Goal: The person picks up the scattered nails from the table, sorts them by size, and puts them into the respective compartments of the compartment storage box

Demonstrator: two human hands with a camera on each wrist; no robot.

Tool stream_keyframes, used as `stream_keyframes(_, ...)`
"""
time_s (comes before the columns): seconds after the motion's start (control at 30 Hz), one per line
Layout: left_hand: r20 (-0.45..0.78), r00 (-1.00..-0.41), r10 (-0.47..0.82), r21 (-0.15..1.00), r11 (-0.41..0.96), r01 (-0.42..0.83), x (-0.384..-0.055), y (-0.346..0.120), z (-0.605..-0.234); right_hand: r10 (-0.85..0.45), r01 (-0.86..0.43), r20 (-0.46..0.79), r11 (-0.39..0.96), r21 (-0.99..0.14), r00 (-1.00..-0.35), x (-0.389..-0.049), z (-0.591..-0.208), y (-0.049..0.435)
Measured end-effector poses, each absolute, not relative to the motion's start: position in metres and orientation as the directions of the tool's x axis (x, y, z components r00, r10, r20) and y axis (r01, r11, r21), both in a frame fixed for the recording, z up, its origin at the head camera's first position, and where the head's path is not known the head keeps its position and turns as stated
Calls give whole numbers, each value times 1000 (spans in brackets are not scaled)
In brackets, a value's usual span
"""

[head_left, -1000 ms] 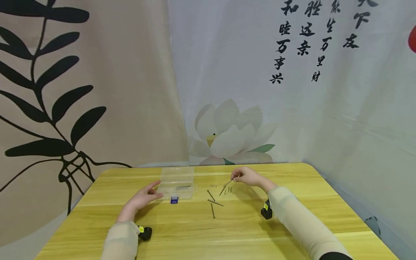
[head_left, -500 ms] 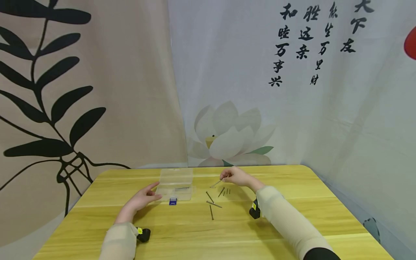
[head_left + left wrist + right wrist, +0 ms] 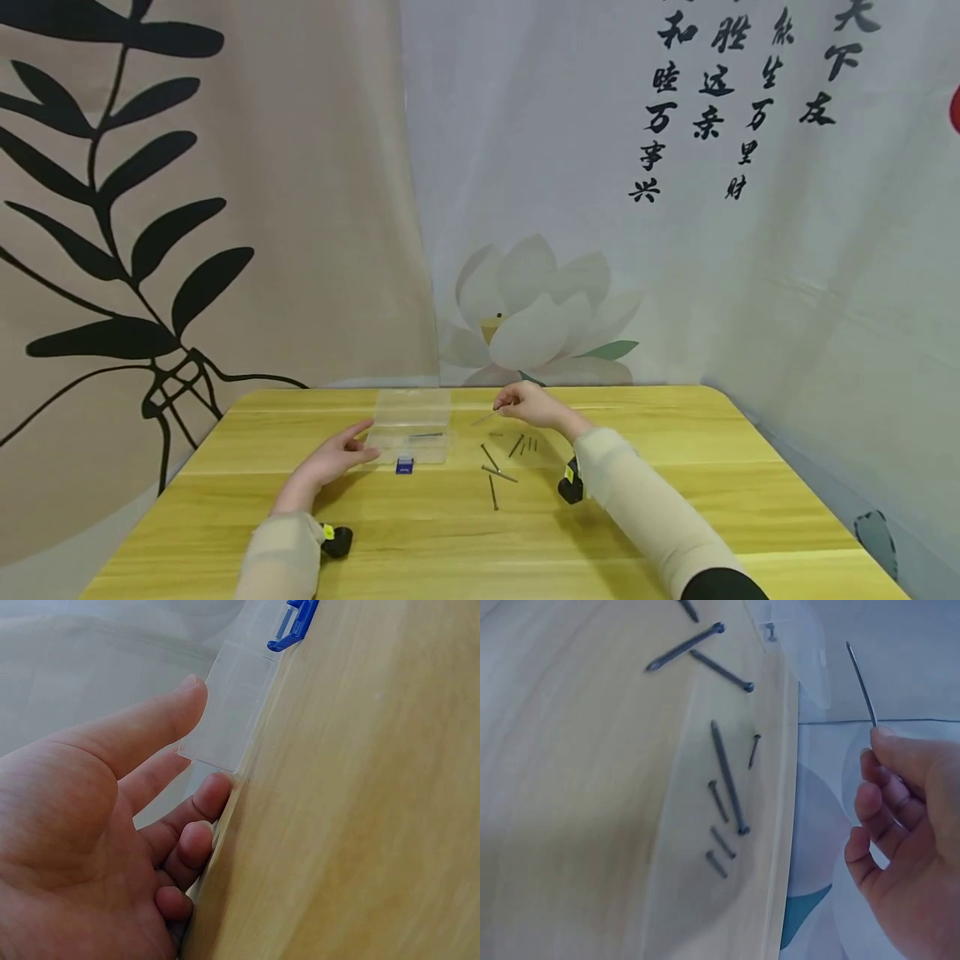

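Note:
A long thin nail [image 3: 861, 681] is pinched between the thumb and fingers of my right hand [image 3: 534, 406], its pointed end toward the box. That hand is raised above the far side of the table. A clear plastic box [image 3: 232, 709] lies with its lid [image 3: 411, 405] laid back and a blue latch [image 3: 405, 466] at the front. Inside it is one nail [image 3: 426, 435]. My left hand [image 3: 330, 461] is at the box's left end, thumb and fingertips right at its corner, fingers loosely bent. Several long nails [image 3: 499, 473] and small nails [image 3: 718, 801] lie loose to the box's right.
The wooden table [image 3: 450, 550] extends to a curtain [image 3: 300, 208] printed with a plant, a lotus and writing. Black wrist cameras [image 3: 337, 542] sit on both forearms, close over the tabletop.
My right hand has moved left toward the box, carrying the nail away from the group of small nails. The left hand has stayed at the box's left end.

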State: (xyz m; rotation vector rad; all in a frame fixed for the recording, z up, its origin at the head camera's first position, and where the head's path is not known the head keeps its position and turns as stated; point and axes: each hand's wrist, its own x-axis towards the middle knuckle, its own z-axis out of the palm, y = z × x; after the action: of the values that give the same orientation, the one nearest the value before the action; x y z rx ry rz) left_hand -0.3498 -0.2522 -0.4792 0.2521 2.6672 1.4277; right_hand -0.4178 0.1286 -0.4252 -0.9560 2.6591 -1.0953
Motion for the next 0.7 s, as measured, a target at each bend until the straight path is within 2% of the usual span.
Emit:
stream_keyframes(0.5,7,-974,228,823,552,135,-348,-254,-478,-539,-533,210,557,-637,-816,-433,-422,96)
stream_keyframes(0.7,-10,-979,202,844,527,100,-349,-254,-478,-535,-540,230,545,-641,-813,-436,-425,82)
